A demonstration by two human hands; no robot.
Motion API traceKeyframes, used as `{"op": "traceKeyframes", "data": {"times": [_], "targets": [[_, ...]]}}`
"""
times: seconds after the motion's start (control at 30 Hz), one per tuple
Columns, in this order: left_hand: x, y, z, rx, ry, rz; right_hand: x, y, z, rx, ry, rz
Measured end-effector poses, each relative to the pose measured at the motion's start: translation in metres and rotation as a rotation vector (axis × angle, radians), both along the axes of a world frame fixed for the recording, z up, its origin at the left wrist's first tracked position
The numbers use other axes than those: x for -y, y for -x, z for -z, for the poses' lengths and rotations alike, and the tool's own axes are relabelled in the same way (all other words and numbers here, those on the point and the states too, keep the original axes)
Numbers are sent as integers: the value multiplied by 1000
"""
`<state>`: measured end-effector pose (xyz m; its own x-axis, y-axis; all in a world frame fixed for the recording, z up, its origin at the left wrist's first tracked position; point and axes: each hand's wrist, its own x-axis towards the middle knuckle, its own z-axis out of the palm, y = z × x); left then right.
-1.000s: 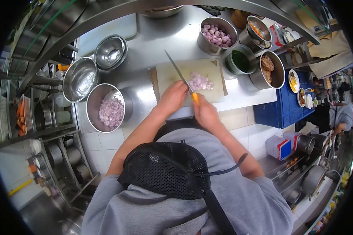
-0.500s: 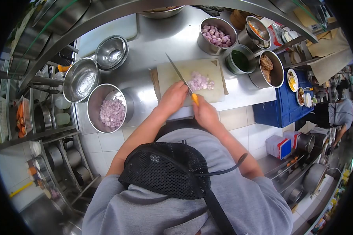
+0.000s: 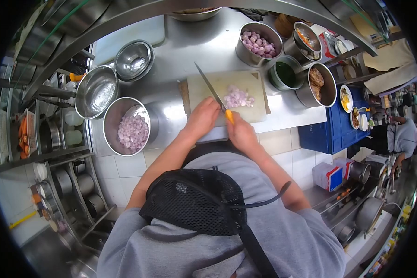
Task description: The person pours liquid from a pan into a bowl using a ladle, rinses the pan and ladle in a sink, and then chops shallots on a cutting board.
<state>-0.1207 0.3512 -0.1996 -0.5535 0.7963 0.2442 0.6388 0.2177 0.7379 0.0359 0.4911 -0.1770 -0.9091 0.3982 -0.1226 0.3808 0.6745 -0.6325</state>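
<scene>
My right hand [image 3: 240, 131] is wrapped round the yellow handle of a long knife [image 3: 209, 86], whose blade slants up and left over the cutting board [image 3: 200, 82]. Close to the blade's lower part is my left hand [image 3: 204, 117], fingers bunched together at the board's near edge; whether they pinch anything is hidden. Chopped shallots [image 3: 238, 97] lie in a small pile right of the blade. At the left, a deep steel pot [image 3: 107, 126] holds more chopped shallots. Whole peeled shallots [image 3: 258, 43] fill another pot behind the board.
Two steel bowls [image 3: 96, 92] stand at the table's left. A pot with green contents [image 3: 286, 74] and one with brown pieces [image 3: 316, 79] stand right. A blue bin [image 3: 316, 132] adjoins the table's right end. Another person [image 3: 401, 134] is at far right.
The view has shifted slightly. Both hands and the knife keep nearly the same place on the board. The person at far right has an arm in a slightly different position.
</scene>
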Motion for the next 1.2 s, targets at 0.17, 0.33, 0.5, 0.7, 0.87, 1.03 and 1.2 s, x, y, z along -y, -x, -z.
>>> {"op": "traceKeyframes", "data": {"times": [0.17, 0.33, 0.5, 0.7, 0.87, 1.03, 1.2], "targets": [[27, -6, 5, 5, -11, -188, -5, -4, -14, -3, 105, 20], [53, -22, 5, -174, 6, -232, -13, -13, 9, -13, 192, -23], [34, -33, 2, -153, 24, -126, -50, -8, 11, -234, 194, 75], [-21, -31, -25, -236, 49, 152, -72, -10, -30, 68, 957, 255], [-38, -29, -15, -293, 155, 219, -75, -20, -32, 42, 860, 323], [-34, -30, -16, -241, 128, 82, -68, -36, -30, -185, 153, 227], [-37, -28, -34, -308, 83, 161, -63, -39, -30, -198, -238, 141]]}}
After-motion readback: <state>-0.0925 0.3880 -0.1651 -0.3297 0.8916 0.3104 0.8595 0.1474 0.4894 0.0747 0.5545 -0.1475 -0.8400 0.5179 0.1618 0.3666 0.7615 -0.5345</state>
